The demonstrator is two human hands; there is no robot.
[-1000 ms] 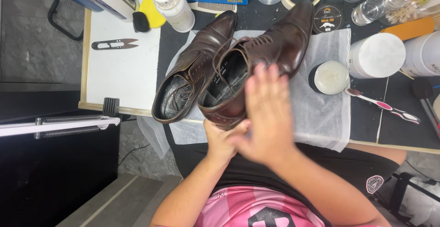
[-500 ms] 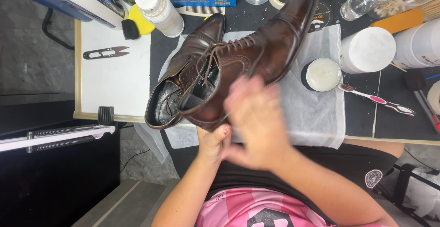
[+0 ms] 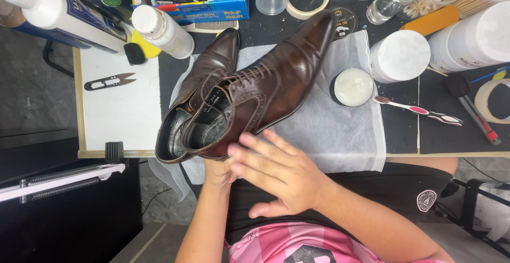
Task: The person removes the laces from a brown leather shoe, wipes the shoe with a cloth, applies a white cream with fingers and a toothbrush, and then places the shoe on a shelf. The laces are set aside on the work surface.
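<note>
Your right hand [image 3: 279,175]: fingers spread flat, fingertips laid against the heel side of the brown lace-up shoe [image 3: 255,96]; it grips nothing.

Your left hand [image 3: 219,171]: mostly hidden under the right hand and the shoe's heel; it seems to prop the heel from below, but you cannot tell how its fingers are set.

Brown lace-up shoe: tilted, toe pointing away from you, over the white cloth [image 3: 329,130] on the counter [image 3: 404,135].

Second brown shoe [image 3: 199,90]: just beside the first on your left, touching it.

Open tin of pale cream [image 3: 353,87]: on the counter at the cloth's right edge.

Pink-and-white toothbrush [image 3: 417,110]: right of the tin.

Black thread snips [image 3: 108,81]: on the white board [image 3: 117,119], well to the left.
</note>
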